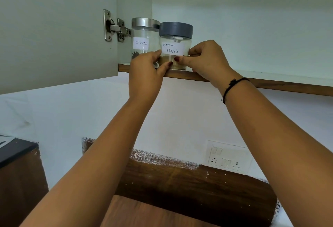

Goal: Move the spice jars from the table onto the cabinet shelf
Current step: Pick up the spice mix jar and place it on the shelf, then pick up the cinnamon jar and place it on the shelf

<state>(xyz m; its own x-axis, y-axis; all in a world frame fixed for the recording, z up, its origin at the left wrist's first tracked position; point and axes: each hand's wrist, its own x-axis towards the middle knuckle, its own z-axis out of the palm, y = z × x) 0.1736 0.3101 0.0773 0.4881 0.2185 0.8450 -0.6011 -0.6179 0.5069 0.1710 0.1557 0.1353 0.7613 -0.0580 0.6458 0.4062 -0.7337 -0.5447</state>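
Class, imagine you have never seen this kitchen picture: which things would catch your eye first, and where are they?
Two raised arms lead the eye upward, where the left hand and right hand grip the grey-lidded Garam Masala jar at the front edge of the cabinet shelf. Just left of it stands the silver-lidded Cloves jar, near the door's metal hinge.

Grey lid, silver lid; powder looks tan.
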